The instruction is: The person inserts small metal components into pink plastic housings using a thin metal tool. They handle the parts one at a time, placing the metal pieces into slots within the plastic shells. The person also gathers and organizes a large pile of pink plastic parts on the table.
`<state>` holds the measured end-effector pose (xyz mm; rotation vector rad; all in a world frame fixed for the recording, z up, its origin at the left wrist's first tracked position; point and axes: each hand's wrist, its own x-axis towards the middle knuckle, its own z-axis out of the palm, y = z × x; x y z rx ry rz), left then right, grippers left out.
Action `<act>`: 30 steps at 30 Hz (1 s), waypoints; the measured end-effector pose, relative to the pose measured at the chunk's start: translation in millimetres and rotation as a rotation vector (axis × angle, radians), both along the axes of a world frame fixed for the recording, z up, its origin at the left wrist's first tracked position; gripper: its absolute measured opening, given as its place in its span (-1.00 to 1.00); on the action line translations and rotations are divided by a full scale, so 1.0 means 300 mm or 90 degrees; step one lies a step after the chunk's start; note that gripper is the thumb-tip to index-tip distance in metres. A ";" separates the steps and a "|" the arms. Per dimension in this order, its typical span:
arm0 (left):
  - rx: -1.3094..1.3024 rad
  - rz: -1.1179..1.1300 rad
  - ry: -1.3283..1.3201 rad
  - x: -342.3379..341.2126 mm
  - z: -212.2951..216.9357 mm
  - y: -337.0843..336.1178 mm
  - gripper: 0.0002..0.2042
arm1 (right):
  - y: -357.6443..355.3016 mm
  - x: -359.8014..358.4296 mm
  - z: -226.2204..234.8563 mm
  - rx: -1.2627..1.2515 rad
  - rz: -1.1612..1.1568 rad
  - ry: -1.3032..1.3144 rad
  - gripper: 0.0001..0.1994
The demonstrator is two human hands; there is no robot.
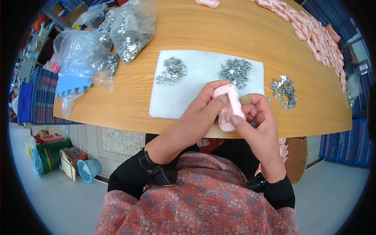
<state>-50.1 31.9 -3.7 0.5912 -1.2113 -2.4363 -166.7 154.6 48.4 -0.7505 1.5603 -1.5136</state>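
Both hands hold a small pink plastic case (229, 107) over the near edge of the wooden table (235, 35). My left hand (199, 113) grips its left side, thumb on top. My right hand (258, 119) clasps its right side, thumb pressing the lower end. Just beyond lies a white foam mat (188, 90) with two heaps of small metal clips, one heap (171, 70) at its left and another (235, 71) at its right. A third heap of metal clips (284, 91) lies on bare wood right of the mat.
Clear plastic bags of metal parts (125, 33) sit at the table's far left. A long pile of pink cases (317, 35) runs along the far right edge. Blue crates (39, 98) stand left of the table, a small blue basket (88, 169) on the floor.
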 end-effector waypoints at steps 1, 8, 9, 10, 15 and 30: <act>0.012 0.012 0.020 0.008 0.008 0.001 -0.49 | 0.004 -0.022 -0.015 -0.010 0.008 0.011 -0.66; 0.137 0.004 0.130 0.095 -0.005 -0.031 -0.39 | -0.075 0.017 -0.014 0.022 0.109 -0.112 -0.68; 0.145 0.043 0.139 0.110 -0.012 -0.043 -0.38 | -0.100 0.023 -0.011 -0.005 0.101 -0.064 -0.75; 0.119 0.070 0.129 0.135 -0.005 -0.061 -0.37 | -0.120 0.014 -0.016 0.028 0.090 0.070 -0.78; 0.082 0.201 0.108 0.317 -0.006 -0.143 -0.38 | -0.257 -0.001 -0.032 0.052 0.148 0.497 -0.86; 0.104 0.266 0.081 0.379 -0.031 -0.187 -0.50 | -0.467 0.044 -0.074 0.049 0.280 0.635 -0.86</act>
